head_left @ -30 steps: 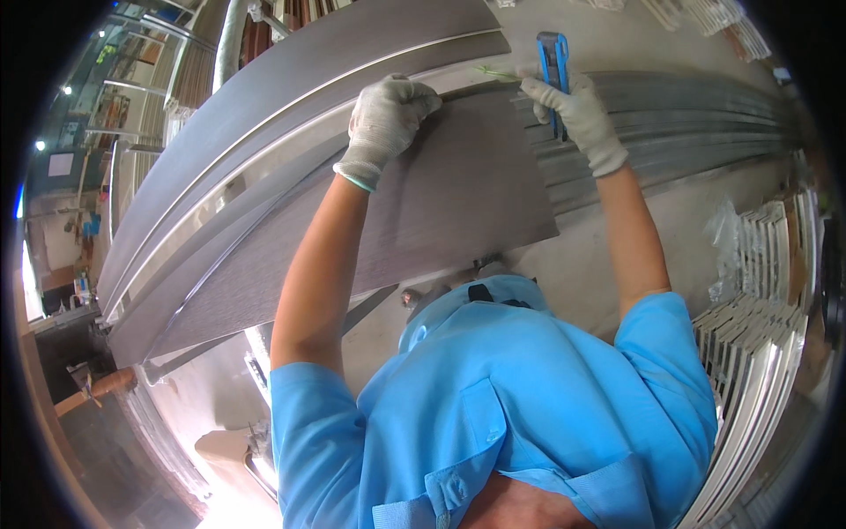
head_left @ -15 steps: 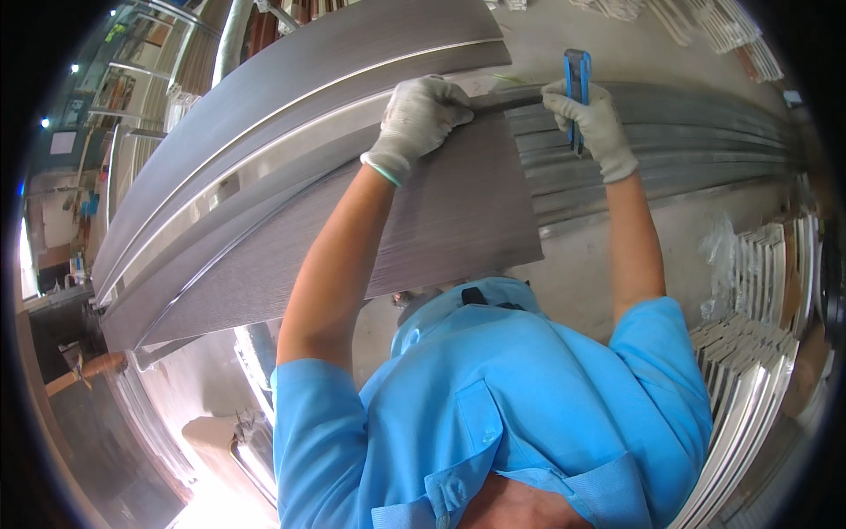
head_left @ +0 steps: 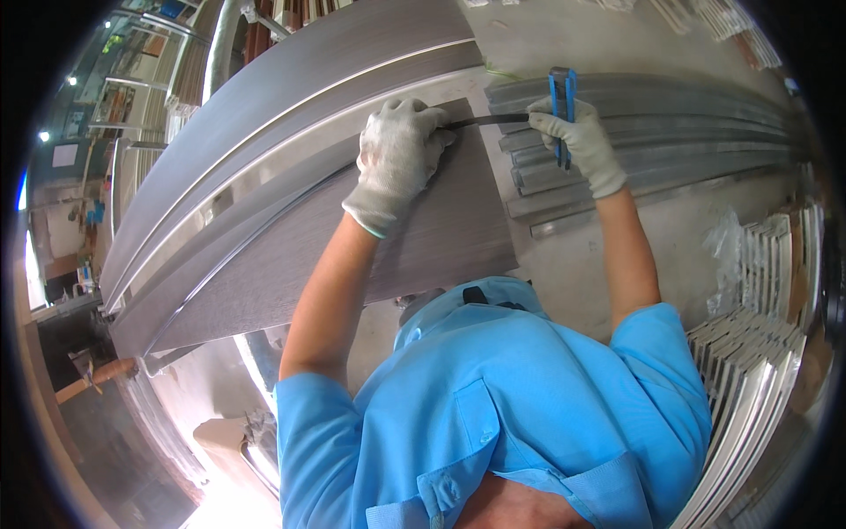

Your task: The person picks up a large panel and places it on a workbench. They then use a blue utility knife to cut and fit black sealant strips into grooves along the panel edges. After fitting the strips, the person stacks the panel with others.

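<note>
White work gloves cover both hands. My left hand (head_left: 397, 154) is closed on a thin dark strip (head_left: 493, 119) at the upper right part of a grey-brown panel (head_left: 423, 212). My right hand (head_left: 582, 141) pinches the strip's other part and also holds a blue and black utility knife (head_left: 562, 115) upright in the fingers. Between the hands the strip runs nearly straight, past the panel's right end. My left palm covers where the strip meets the panel, so its seating there is hidden.
Another long grey panel (head_left: 291, 97) lies beyond the first. Long grey profiles (head_left: 652, 132) lie on the floor behind my right hand. Stacked white profiles (head_left: 749, 361) stand at the right. A metal rack (head_left: 132, 123) holds material at the far left.
Both hands now appear a little farther left and lower, and the panels also appear farther left. My left hand has turned so its back shows more. The knife stays in my right hand.
</note>
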Tool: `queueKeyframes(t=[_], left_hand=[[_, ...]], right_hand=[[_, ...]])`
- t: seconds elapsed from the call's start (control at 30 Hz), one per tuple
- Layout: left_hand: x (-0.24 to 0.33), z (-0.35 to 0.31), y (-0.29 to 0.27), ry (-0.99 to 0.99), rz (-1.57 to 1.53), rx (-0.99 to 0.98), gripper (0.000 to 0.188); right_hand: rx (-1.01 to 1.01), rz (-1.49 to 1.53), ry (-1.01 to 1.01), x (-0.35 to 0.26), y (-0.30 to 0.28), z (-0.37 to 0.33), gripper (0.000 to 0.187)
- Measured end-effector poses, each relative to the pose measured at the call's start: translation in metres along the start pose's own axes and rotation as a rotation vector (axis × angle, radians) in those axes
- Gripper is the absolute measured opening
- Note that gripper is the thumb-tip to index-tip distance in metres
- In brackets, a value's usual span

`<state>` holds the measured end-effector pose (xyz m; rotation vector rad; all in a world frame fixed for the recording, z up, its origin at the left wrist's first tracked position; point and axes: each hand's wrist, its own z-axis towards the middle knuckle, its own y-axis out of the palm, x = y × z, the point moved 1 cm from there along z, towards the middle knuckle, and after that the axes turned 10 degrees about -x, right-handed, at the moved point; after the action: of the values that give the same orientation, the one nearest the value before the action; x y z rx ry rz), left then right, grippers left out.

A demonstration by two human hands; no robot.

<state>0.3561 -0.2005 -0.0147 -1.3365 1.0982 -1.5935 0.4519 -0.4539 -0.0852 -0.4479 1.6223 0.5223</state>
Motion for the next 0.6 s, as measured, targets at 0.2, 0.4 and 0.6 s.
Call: queueKeyframes(t=[0.2, 0.4, 0.6], left_hand=[[0.015, -0.002, 0.017, 0.056, 0.093, 0.122, 0.039], [0.011, 0.006, 0.023, 0.125, 0.043, 0.058, 0.051], [0.010, 0.004, 0.021, 0.077, 0.003, 0.040, 0.050]], right_hand=[[-0.013, 0.021, 0.045, 0.006, 0.002, -0.007, 0.017], [-0.014, 0.055, 0.074, 0.014, 0.001, -0.007, 0.025], [0.218, -0.286, -0.027, -0.050, -0.011, -0.010, 0.033]])
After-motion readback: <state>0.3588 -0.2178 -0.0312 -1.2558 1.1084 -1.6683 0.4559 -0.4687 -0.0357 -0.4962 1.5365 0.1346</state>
